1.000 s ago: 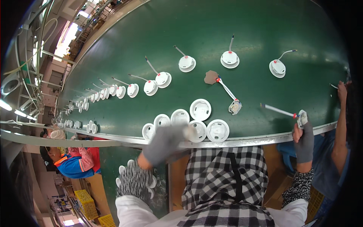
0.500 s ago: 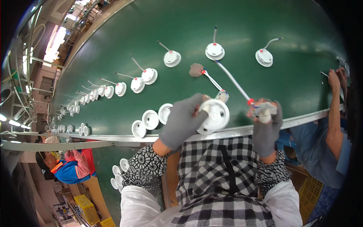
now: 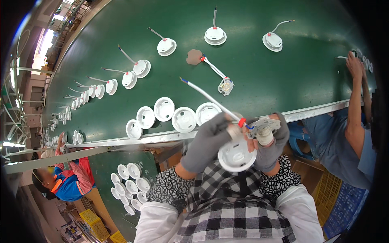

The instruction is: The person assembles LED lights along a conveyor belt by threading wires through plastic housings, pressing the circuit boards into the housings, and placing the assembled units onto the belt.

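Note:
My left hand (image 3: 206, 141), in a grey fingerless glove, is closed at the rim of a white round lamp housing (image 3: 237, 158), which is tilted with its hollow side showing. My right hand (image 3: 273, 146), gloved alike, grips a small pale LED driver board (image 3: 265, 124). From it a white cable (image 3: 206, 95) with a red ring runs up and left, past my left fingers. Whitish wraps cover the thumb tips. The right fingertips come close to the housing's rim; whether they touch it I cannot tell. Beyond my hands lies an LED board (image 3: 225, 86), wired to a brown-backed pad (image 3: 194, 57).
Several empty white housings (image 3: 164, 109) line the green bench's (image 3: 259, 81) near edge. Farther off stand several assembled lamps (image 3: 215, 36) with cables up. More housings (image 3: 131, 186) sit on a lower green surface at left. Co-worker's hands (image 3: 354, 67) work at the right.
My left hand has brought the housing right and closer to my body, beside the right hand. The driver board has turned and its cable has swung lower. The whole view has shifted.

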`<state>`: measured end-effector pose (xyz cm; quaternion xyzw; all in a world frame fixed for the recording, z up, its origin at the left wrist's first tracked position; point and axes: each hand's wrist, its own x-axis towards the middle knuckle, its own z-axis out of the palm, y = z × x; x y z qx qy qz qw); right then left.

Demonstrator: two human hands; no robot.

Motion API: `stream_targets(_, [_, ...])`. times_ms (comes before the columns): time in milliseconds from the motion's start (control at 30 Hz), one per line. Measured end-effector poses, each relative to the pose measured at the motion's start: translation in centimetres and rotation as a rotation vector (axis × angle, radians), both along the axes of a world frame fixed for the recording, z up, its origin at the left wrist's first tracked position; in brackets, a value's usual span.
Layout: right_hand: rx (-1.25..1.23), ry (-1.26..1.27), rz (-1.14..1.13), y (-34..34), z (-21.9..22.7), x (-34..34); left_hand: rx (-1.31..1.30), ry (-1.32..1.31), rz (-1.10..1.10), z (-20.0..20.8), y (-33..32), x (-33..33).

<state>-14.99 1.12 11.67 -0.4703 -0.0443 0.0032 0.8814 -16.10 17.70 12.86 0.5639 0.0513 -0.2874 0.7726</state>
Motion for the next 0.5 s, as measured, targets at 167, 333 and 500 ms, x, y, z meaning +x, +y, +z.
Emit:
stream_targets(167, [-0.781,-0.711,-0.336,-1.8,0.1,1.6,-0.050,-0.049,0.286,1.0,-1.8,-4.0])
stream_targets(333, [-0.673,-0.747,0.007,-0.8,0.3,0.2,0.540,-0.383,0.065,1.6,-1.5,-4.9])
stream_targets(500, [-0.507,-0.698,0.151,-1.4,-0.2,-0.4,0.659,-0.545,0.070,-0.1,-0.4,-5.0])
